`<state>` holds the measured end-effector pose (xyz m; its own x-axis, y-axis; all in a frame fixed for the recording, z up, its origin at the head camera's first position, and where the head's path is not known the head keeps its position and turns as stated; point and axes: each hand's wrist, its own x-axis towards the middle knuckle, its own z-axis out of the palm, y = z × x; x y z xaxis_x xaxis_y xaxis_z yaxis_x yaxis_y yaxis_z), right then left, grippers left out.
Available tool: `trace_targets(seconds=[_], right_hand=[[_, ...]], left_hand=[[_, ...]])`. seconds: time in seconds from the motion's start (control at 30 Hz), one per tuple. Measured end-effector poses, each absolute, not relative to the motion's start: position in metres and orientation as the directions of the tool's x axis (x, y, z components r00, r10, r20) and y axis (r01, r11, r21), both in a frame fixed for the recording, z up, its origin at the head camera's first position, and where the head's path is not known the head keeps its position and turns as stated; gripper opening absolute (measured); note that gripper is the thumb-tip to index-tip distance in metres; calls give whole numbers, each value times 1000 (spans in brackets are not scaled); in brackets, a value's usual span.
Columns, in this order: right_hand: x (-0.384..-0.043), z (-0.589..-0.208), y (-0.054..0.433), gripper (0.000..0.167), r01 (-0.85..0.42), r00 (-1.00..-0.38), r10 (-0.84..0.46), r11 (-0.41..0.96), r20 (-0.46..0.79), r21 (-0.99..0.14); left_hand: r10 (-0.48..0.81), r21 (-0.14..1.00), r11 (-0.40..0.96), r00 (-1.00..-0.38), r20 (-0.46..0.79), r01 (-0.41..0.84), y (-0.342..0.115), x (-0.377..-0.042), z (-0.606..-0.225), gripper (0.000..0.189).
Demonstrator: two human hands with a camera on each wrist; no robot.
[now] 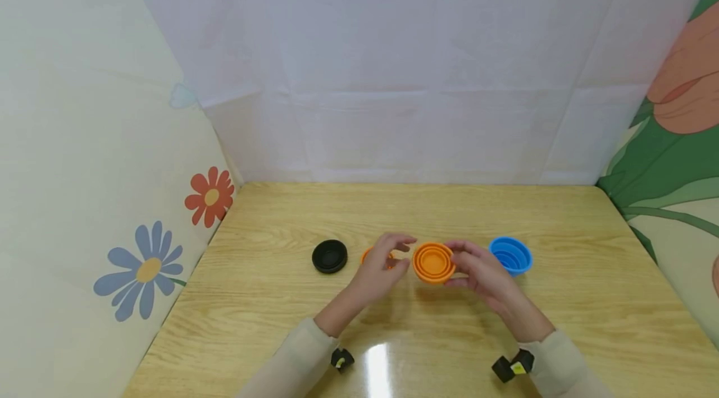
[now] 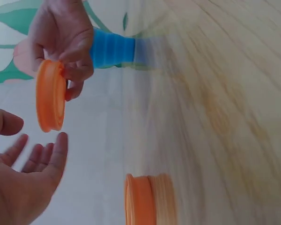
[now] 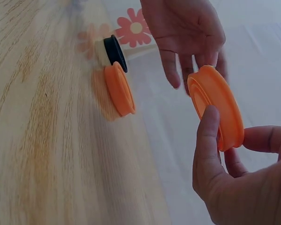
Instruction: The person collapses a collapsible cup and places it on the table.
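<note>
My right hand pinches a flattened orange collapsible cup by its right edge, lifted above the table. In the right wrist view the thumb and fingers grip the rim of this orange cup. My left hand is just left of it, fingers spread and slightly bent, holding nothing. The left wrist view shows a gap between the left hand and the held cup. A second flattened orange cup lies on the table, mostly hidden behind the left hand in the head view.
A flattened black cup lies to the left on the wooden table. An expanded blue collapsible cup stands just right of the right hand. White cloth hangs behind the table's back edge.
</note>
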<state>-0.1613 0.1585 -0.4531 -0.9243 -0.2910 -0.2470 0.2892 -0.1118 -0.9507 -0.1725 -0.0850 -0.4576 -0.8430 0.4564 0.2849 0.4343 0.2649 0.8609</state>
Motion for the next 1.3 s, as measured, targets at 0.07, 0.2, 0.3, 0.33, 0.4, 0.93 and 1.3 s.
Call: trace_targets(seconds=[0.07,0.2,0.3,0.33,0.4,0.93,1.3], right_hand=[[-162,-454,158,38,287,-928,-280,-111,-247,-952],[-163,-455,158,39,273,-931,-278,-107,-235,-956],[-164,-455,157,38,268,-934,-276,-114,-229,-957],[-165,-455,157,38,265,-934,-278,-114,-225,-957],[-165,-455,157,37,265,-935,-275,-118,-225,-957],[-174,-462,146,36,290,-940,-192,-9,-283,-957],[-180,-470,141,35,305,-939,-140,94,-315,-948]], left_hand=[[428,917,238,-882,196,319,-83,-174,-457,39],[428,985,151,-904,9,82,-81,-176,-457,44],[437,994,108,-896,-77,-32,-79,-178,-458,48],[441,994,94,-893,-92,-56,-79,-178,-458,48],[445,993,77,-888,-114,-89,-77,-180,-459,48],[433,982,72,-881,-189,-176,-73,-192,-470,50],[386,954,261,-890,-245,-149,-64,-197,-475,48]])
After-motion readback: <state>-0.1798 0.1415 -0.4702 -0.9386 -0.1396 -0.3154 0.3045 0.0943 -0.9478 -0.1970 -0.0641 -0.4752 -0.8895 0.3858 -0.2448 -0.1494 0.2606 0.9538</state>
